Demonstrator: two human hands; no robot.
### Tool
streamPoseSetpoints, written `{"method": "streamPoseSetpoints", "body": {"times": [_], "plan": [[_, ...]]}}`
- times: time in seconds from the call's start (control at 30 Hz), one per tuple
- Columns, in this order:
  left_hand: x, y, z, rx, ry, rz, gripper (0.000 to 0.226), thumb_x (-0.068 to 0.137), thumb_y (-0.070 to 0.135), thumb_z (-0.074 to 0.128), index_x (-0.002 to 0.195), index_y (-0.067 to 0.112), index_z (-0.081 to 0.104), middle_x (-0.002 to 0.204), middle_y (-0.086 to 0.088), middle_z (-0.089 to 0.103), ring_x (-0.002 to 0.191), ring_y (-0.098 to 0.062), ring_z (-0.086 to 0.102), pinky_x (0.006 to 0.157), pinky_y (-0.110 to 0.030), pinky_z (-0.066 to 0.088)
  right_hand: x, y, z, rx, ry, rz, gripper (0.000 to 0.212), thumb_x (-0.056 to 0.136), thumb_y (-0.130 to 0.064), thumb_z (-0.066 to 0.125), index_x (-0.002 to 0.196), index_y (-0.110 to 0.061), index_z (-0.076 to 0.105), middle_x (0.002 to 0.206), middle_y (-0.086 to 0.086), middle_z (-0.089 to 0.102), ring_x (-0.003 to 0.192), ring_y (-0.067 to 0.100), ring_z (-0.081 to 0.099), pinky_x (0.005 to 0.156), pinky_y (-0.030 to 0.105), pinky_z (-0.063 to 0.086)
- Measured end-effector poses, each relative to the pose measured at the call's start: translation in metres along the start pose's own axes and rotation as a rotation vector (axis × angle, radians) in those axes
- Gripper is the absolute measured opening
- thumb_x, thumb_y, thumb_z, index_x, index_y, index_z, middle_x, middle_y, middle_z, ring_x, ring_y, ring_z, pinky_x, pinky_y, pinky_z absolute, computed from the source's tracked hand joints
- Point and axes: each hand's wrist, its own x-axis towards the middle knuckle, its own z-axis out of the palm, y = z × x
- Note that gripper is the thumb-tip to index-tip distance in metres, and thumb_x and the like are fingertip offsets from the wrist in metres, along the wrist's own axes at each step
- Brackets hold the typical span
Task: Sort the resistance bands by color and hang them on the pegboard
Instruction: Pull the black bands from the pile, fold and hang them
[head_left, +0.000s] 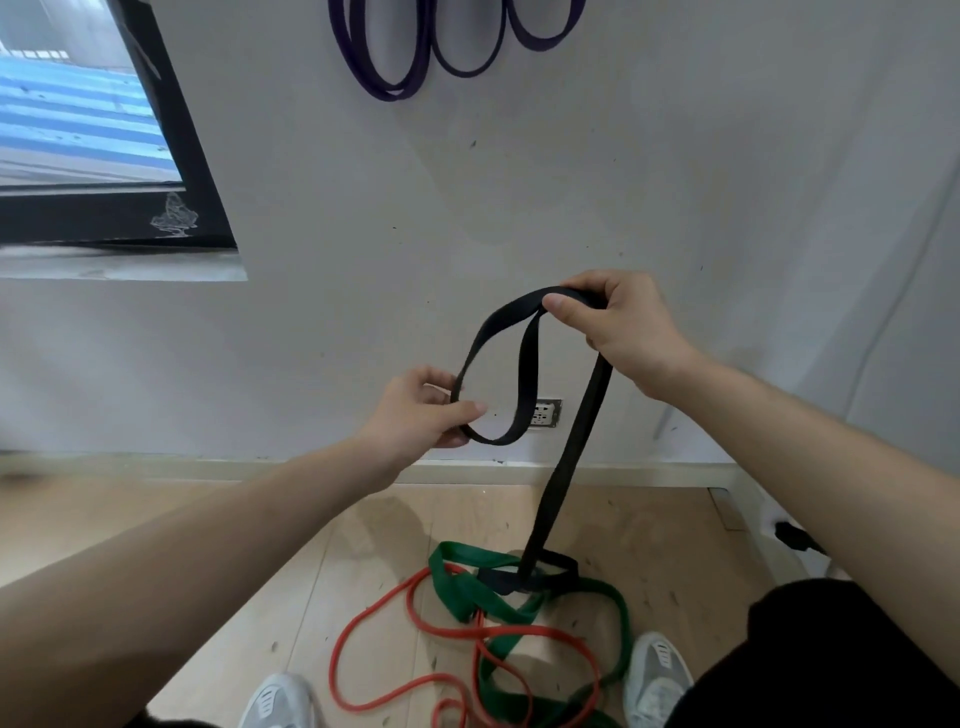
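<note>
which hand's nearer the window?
Left. The left hand is below and right of the window; the right hand sits farther right, gripping the black band.

Head-worn view, facing wall (675, 182), angled down

White wall (675, 182), dark-framed window (171, 156) at left, wall socket (546, 413), pale baseboard (623, 474), light wood floor (311, 571)
</note>
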Motion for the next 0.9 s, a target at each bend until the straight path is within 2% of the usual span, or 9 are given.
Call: {"method": "streamPoseSetpoints", "body": {"times": [0.07,0.17,0.27,0.33,0.43,0.6,0.7,0.77,0.9], "plan": [[0.002,-0.001,-0.009,-0.070,0.034,0.018,0.037,0.083,0.014,0.081,0.112,0.002,0.060,0.091,-0.014,0.069,0.076,-0.021,0.073,0.074,-0.032,0.063,0.002,0.006,-0.004,0.010,0.013,0.029,0.016,0.093,-0.024,0.072,0.098,-0.010,0.076,0.052,-0.023,0.054,0.047,-0.003,0.046,0.058,0.017,0.037],[0.005,0.004,-0.020,-0.190,0.069,0.028,0.022,0.090,0.018,0.074,0.103,0.003,0.067,0.094,-0.014,0.069,0.079,-0.020,0.071,0.073,-0.028,0.061,0.003,0.014,-0.008,0.021,0.010,0.064,0.014,0.094,-0.024,0.071,0.096,-0.011,0.076,0.054,-0.020,0.052,0.048,-0.002,0.044,0.062,0.023,0.038],[0.007,0.011,-0.029,-0.365,0.008,0.016,0.018,0.097,0.021,0.063,0.101,0.004,0.068,0.093,-0.006,0.067,0.083,-0.019,0.065,0.072,-0.025,0.060,0.003,0.019,-0.010,0.009,-0.033,0.086,0.013,0.095,-0.026,0.069,0.093,-0.014,0.075,0.062,-0.009,0.049,0.052,0.007,0.042,0.059,0.025,0.036],[0.009,0.016,-0.036,-0.424,-0.048,0.012,0.022,0.099,0.027,0.059,0.102,0.008,0.070,0.088,-0.001,0.066,0.081,-0.016,0.063,0.075,-0.026,0.058,0.001,0.019,-0.011,0.014,-0.081,0.098,0.013,0.096,-0.025,0.068,0.094,-0.014,0.074,0.062,-0.004,0.044,0.057,0.016,0.038,0.053,0.024,0.033],[0.012,0.023,-0.044,-0.429,-0.058,0.017,0.028,0.101,0.033,0.054,0.102,0.010,0.071,0.077,0.004,0.065,0.076,-0.012,0.062,0.081,-0.027,0.051,0.000,0.021,-0.012,-0.012,-0.146,0.103,0.014,0.097,-0.023,0.066,0.098,-0.011,0.074,0.058,-0.004,0.044,0.054,0.014,0.037,0.047,0.016,0.033],[0.010,0.030,-0.053,-0.391,0.007,-0.003,0.019,0.091,0.034,0.069,0.089,0.015,0.066,0.066,0.004,0.055,0.065,-0.013,0.056,0.084,-0.032,0.054,0.000,0.026,-0.011,-0.028,-0.183,0.115,0.015,0.096,-0.022,0.067,0.101,-0.009,0.074,0.056,-0.007,0.047,0.052,0.011,0.040,0.047,0.015,0.036],[0.010,0.030,-0.063,-0.247,0.030,0.026,0.020,0.086,0.021,0.076,0.104,0.014,0.072,0.069,0.004,0.053,0.062,-0.011,0.051,0.073,-0.025,0.053,0.001,0.028,-0.012,-0.028,-0.197,0.109,0.013,0.096,-0.024,0.068,0.097,-0.013,0.075,0.054,-0.007,0.048,0.051,0.011,0.042,0.052,0.021,0.036],[0.011,0.029,-0.069,-0.123,0.045,0.069,0.028,0.087,0.009,0.074,0.115,0.014,0.072,0.075,0.003,0.057,0.065,-0.012,0.053,0.072,-0.023,0.053,0.000,0.028,-0.012,-0.020,-0.225,0.104,0.011,0.095,-0.024,0.068,0.094,-0.016,0.075,0.055,-0.007,0.048,0.053,0.012,0.043,0.055,0.025,0.037],[0.014,0.019,-0.072,0.097,0.065,0.091,0.025,0.088,0.002,0.070,0.110,0.012,0.073,0.090,-0.003,0.067,0.087,-0.019,0.062,0.086,-0.031,0.050,-0.003,0.025,-0.008,-0.009,-0.297,0.086,0.011,0.095,-0.021,0.068,0.098,-0.012,0.075,0.062,-0.005,0.050,0.060,0.016,0.045,0.059,0.027,0.040]]}}
